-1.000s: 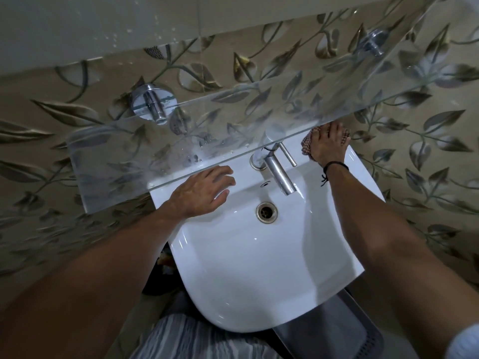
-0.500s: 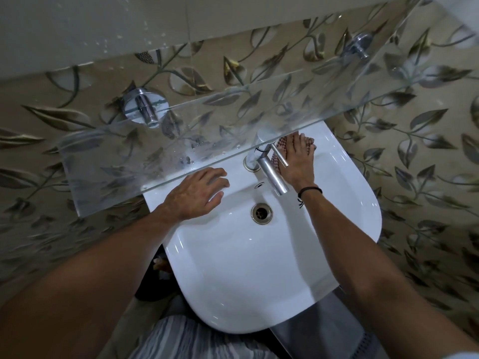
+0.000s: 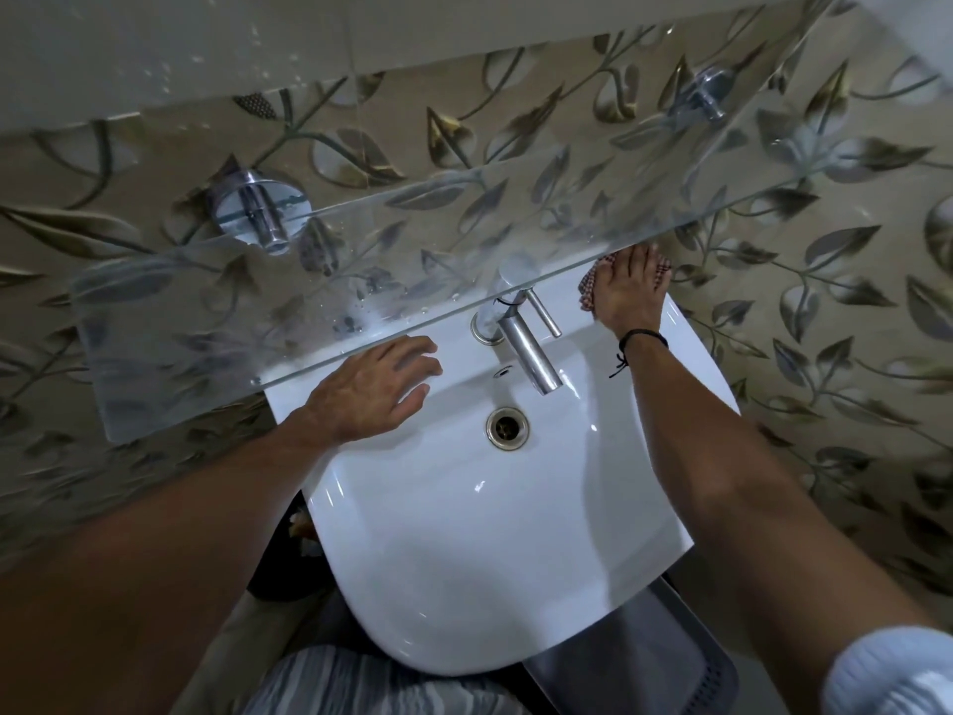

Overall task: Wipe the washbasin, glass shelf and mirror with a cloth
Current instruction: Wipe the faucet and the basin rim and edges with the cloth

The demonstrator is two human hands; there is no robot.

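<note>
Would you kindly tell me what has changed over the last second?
The right hand, pressing the cloth on the back ledge of the washbasin, slid from the right corner in beside the tap, then back out to that corner. The left hand stayed flat on the left rim; tap and glass shelf unchanged.

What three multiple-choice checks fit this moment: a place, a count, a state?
1. Where is the cloth?
A) under the right hand, at the washbasin's back right corner
B) in the bowl by the drain
C) draped over the tap
2. How many chrome brackets hold the glass shelf?
A) one
B) two
C) four
3. How is the left hand?
A) flat on the basin rim, holding nothing
B) gripping the tap
C) holding the cloth
Answers: 1 A, checked cloth peeks out round the right hand's fingers; 2 B, one at each end; 3 A, fingers straight on the rim.
</note>
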